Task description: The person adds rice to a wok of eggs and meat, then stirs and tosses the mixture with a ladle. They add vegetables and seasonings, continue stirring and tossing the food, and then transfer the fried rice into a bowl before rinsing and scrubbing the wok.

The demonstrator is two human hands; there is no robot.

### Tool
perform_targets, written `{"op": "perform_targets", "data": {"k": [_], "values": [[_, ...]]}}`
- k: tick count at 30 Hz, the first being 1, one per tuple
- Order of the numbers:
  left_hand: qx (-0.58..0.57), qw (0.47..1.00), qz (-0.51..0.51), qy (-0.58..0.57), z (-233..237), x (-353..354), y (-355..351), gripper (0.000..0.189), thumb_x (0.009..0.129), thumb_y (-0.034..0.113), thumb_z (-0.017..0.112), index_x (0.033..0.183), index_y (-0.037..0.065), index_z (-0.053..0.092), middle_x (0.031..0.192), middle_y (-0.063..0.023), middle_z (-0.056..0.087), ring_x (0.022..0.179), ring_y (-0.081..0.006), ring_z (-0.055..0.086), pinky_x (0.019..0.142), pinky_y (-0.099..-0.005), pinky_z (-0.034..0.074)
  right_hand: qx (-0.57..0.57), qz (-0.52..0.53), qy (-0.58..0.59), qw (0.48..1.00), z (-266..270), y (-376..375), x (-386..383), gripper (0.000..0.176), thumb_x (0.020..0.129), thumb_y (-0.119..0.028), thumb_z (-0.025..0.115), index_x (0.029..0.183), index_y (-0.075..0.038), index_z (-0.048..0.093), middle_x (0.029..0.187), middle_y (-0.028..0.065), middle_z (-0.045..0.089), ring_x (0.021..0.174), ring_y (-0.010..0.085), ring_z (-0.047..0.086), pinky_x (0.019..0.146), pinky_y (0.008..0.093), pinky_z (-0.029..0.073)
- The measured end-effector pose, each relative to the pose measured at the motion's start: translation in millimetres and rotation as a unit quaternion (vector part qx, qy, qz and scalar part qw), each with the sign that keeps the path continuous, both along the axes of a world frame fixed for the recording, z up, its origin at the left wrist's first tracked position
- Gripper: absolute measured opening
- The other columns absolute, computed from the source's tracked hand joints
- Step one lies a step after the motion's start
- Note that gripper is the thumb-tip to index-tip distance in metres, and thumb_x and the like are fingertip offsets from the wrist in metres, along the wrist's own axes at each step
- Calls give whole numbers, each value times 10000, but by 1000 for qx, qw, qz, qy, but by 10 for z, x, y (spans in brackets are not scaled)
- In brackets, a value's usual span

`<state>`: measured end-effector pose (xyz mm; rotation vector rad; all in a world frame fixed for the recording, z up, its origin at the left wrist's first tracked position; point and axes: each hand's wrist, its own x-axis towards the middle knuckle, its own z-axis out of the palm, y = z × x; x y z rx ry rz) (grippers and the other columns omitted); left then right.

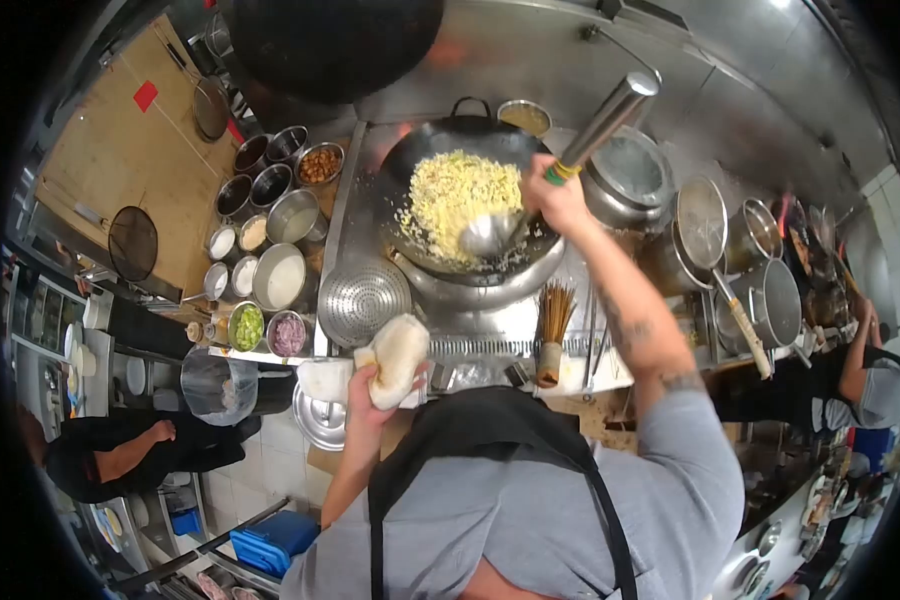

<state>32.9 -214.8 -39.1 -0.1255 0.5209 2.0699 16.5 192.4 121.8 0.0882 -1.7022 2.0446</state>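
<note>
Stove (365, 190): ladle (602, 125) inside right grip (555, 195) (closed).

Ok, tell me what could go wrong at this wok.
The rice sits near the front rim of the wok; a hard push with the ladle could spill some.
The right hand grips the ladle bare, just above the wok, so heat or spatter may burn it; the cloth is in the left hand.

No writing, brand or number can be read. The ladle (610, 118) gripped by the right hand (555, 195) and the cloth (398, 358) gripped by the left hand (370, 395) look unmarked. The red sticker (145, 96) far left of both grips looks blank.
</note>
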Motion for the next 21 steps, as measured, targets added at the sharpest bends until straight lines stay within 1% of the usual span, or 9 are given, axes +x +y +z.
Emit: {"op": "perform_targets", "data": {"k": [4, 7, 10, 13, 15, 17, 18, 19, 21], "values": [[-42, 994, 49, -84, -266, -22, 24, 563, 798, 95, 518, 1341, -1, 402, 1273, -206, 536, 1182, -355, 541, 1021, -450, 448, 90, -212, -16, 973, 336, 465, -429, 195, 778, -49, 595, 630, -82, 472, 538, -1, 484, 431, 102, 444, 399, 280, 335], [-79, 991, 93, -49, -320, 79, -26, 593, 791, 152, 548, 1342, -10, 401, 1274, -208, 535, 1180, -358, 538, 1023, -467, 444, 109, -382, 78, 914, 206, 538, -435, 166, 737, -21, 603, 591, -52, 529, 536, -7, 507, 450, 90, 449, 426, 300, 341], [-107, 982, 109, -108, -471, 132, -110, 581, 785, 134, 544, 1334, -2, 413, 1263, -199, 542, 1168, -358, 545, 1009, -467, 453, -85, -236, 39, 967, -156, 506, -593, 184, 737, -3, 594, 610, -88, 492, 527, -17, 469, 464, 75, 439, 430, 274, 351], [-101, 987, 98, -83, -453, 147, -129, 554, 785, 135, 541, 1313, 4, 436, 1240, -191, 555, 1144, -351, 559, 987, -463, 468, -2, -217, -14, 976, 340, -9, -468, 177, 745, -8, 583, 618, -88, 489, 550, -4, 485, 487, 78, 461, 440, 265, 360], [-99, 983, 118, -96, -404, 127, -100, 495, 805, 124, 521, 1282, 16, 453, 1233, -182, 556, 1143, -352, 559, 995, -472, 463, 102, -104, 59, 988, 265, -385, -306, 175, 757, -18, 591, 624, -87, 500, 571, -10, 502, 490, 90, 472, 450, 263, 364], [-115, 975, 147, -118, -517, 103, -142, 493, 793, 153, 541, 1259, 5, 472, 1223, -190, 564, 1121, -347, 572, 979, -453, 476, 174, -19, 11, 984, -148, -482, -321, 165, 772, -32, 599, 640, -85, 516, 572, -29, 509, 501, 97, 487, 460, 268, 380], [-122, 975, 149, -111, -668, 70, -187, 484, 802, 162, 537, 1256, 6, 472, 1198, -188, 578, 1112, -347, 578, 966, -451, 487, 209, -109, -3, 972, -156, -328, -446, 172, 773, -48, 623, 642, -88, 521, 569, -39, 503, 511, 94, 492, 460, 273, 385], [-129, 975, 149, -105, -669, 74, -183, 477, 806, 166, 538, 1251, 6, 473, 1182, -185, 586, 1098, -346, 586, 951, -451, 495, 105, -60, -65, 990, 50, -92, -443, 176, 780, -47, 621, 639, -87, 524, 573, -23, 515, 514, 96, 494, 454, 278, 386], [-142, 974, 152, -90, -600, 73, -176, 465, 814, 173, 540, 1243, 6, 475, 1151, -180, 601, 1071, -343, 601, 921, -451, 511, 89, -217, -49, 971, 388, 231, -452, 154, 773, -86, 619, 638, -50, 553, 568, -4, 537, 469, 91, 467, 438, 280, 349]]}}
